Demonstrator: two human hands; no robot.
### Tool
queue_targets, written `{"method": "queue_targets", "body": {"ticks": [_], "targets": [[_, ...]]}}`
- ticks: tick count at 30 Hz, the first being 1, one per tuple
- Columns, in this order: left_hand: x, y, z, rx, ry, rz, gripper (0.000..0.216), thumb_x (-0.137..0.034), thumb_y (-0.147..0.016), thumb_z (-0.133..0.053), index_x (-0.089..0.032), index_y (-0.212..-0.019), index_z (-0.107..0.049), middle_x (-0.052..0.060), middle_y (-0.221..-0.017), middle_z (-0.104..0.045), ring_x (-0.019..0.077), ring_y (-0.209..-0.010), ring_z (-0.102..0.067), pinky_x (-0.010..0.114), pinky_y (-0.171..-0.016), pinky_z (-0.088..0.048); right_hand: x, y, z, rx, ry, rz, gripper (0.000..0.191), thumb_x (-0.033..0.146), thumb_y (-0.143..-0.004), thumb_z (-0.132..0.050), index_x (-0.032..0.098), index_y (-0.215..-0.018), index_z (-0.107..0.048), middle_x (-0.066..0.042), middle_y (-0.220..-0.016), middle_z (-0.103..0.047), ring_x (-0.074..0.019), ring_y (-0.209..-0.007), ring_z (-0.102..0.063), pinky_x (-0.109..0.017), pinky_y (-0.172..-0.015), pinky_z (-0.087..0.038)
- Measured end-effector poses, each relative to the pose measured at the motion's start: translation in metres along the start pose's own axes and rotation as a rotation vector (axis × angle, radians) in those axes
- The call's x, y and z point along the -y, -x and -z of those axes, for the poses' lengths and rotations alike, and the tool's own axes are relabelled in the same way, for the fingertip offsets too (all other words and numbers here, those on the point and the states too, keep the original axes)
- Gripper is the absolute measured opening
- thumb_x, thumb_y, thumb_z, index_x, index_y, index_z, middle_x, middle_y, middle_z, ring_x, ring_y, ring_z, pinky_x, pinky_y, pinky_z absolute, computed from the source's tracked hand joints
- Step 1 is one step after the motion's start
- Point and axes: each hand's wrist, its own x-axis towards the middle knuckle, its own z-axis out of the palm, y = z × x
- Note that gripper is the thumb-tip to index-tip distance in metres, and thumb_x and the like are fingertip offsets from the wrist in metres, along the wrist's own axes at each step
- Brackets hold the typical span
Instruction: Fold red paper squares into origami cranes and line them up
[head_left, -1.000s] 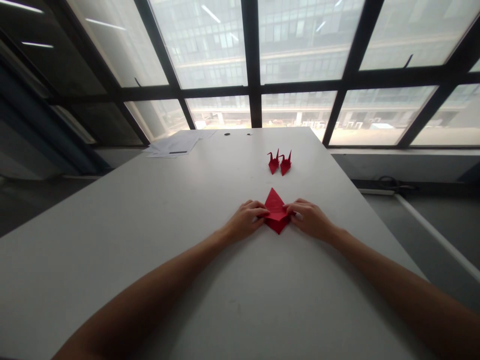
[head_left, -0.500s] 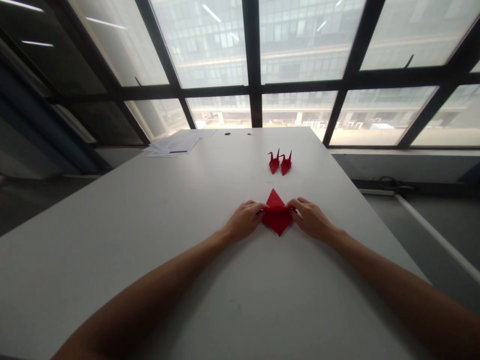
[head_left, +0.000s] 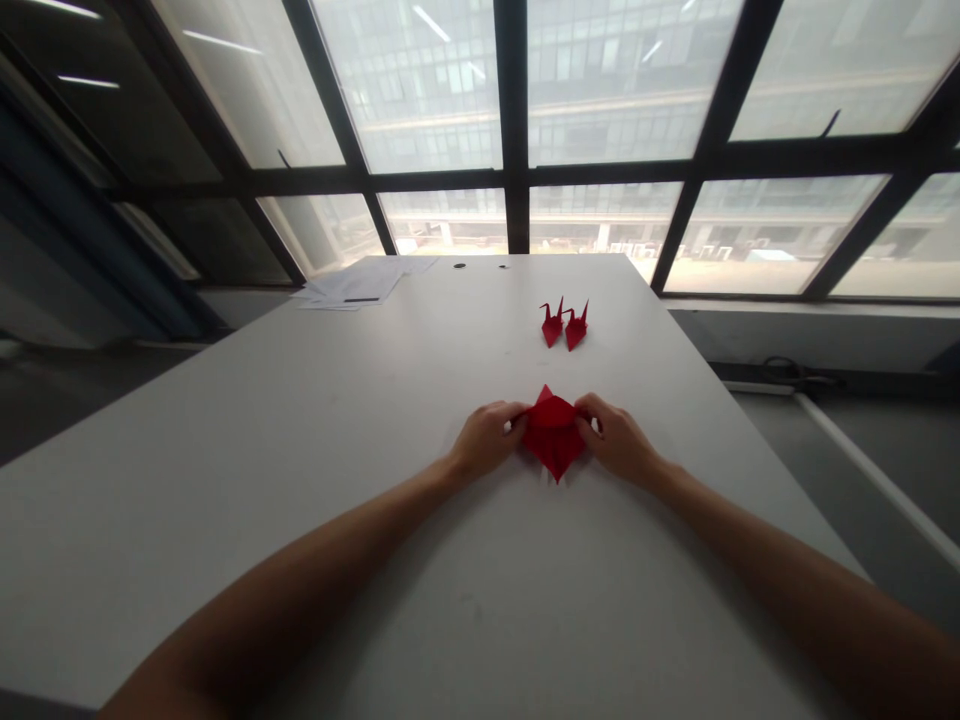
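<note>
A partly folded red origami paper (head_left: pixel 556 440) is held between my two hands above the white table (head_left: pixel 360 420), one corner pointing at me and another away. My left hand (head_left: pixel 489 436) pinches its left edge between thumb and fingers. On the right edge my right hand (head_left: pixel 609 434) has the same kind of pinch. The paper's middle bulges open between the hands, with a curved upper edge. Beyond it stand two finished red paper cranes (head_left: pixel 564 328), side by side, their necks and tails pointing up.
White paper sheets (head_left: pixel 352 285) with a dark pen-like strip (head_left: pixel 361 299) lie at the table's far left. Two small dark spots mark the far edge. Large dark-framed windows (head_left: pixel 514 120) rise behind. A pale pipe (head_left: pixel 862 465) and cables are on the floor at right.
The paper has opened wider in the middle, its near corner now lifted a little and closer to me. Both hands keep their pinch. The view has shifted slightly.
</note>
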Motion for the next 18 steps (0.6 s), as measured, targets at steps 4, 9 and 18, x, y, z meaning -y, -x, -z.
{"method": "queue_targets", "body": {"ticks": [4,9,18], "targets": [[-0.003,-0.0005,0.0001,-0.009,0.079,0.018,0.024,-0.016,-0.092,-0.051,-0.02,-0.105,-0.071,0.002,-0.088,-0.073,0.0138,-0.072,-0.061,0.025,-0.069,-0.046,-0.0009,-0.0007,0.0042,0.072,-0.212,-0.035,0.02,0.026,-0.094,-0.042,0.023,-0.101,-0.06,0.002,-0.074,-0.063,-0.0142,-0.062,-0.051,-0.026,-0.059,-0.04],[-0.0042,-0.0015,-0.0002,-0.013,0.085,0.04,0.021,-0.016,-0.093,-0.049,-0.017,-0.093,-0.07,0.001,-0.078,-0.068,0.0118,-0.065,-0.054,0.023,-0.062,-0.041,-0.0021,-0.0031,0.0091,0.221,-0.456,-0.032,0.032,0.019,-0.085,-0.048,0.02,-0.114,-0.061,-0.005,-0.097,-0.072,-0.0166,-0.077,-0.062,-0.027,-0.064,-0.047],[-0.0036,-0.0017,-0.0035,-0.05,0.105,-0.008,0.02,-0.011,-0.09,-0.052,-0.017,-0.089,-0.071,0.002,-0.087,-0.059,0.0115,-0.072,-0.054,0.023,-0.067,-0.043,-0.0001,-0.0063,0.0106,0.28,-0.404,-0.093,0.027,0.031,-0.078,-0.068,0.019,-0.102,-0.073,-0.005,-0.091,-0.074,-0.0177,-0.071,-0.061,-0.03,-0.063,-0.047]]}}
